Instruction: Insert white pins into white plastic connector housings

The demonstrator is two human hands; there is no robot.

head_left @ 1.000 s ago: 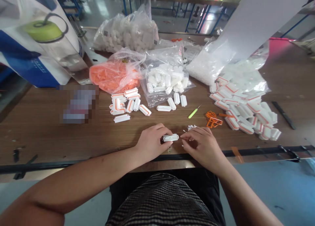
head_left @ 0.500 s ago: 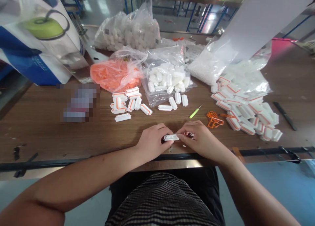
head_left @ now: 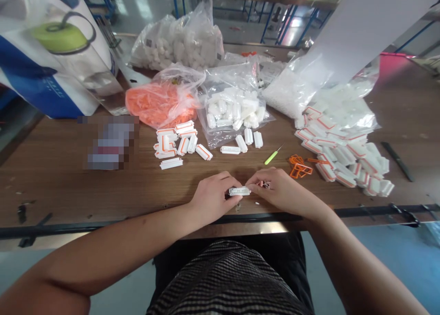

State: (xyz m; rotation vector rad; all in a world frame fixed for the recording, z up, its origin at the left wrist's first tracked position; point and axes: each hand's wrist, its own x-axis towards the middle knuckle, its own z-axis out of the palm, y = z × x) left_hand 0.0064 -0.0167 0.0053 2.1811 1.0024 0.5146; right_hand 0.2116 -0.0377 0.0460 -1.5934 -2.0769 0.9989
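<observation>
My left hand (head_left: 212, 197) is closed around a small white plastic connector block (head_left: 238, 191), held just above the wooden table (head_left: 62, 187) near its front edge. My right hand (head_left: 282, 190) is pinched at the block's right end, fingers curled over a few tiny white pieces (head_left: 265, 184) on the table; what the pinch holds is too small to name. Loose orange clips (head_left: 298, 165) and a green-handled pick (head_left: 271, 157) lie just beyond my right hand.
Finished white-and-orange blocks lie in a small heap (head_left: 178, 143) at centre left and a larger heap (head_left: 343, 154) at right. Behind are a bag of orange clips (head_left: 158, 103), bags of white parts (head_left: 233, 109), a printed box (head_left: 51, 54) and a black strip (head_left: 397, 160).
My right hand has moved left and slightly away from me, from beside the block to its right end, covering the tiny white pieces. My left hand has kept the block still.
</observation>
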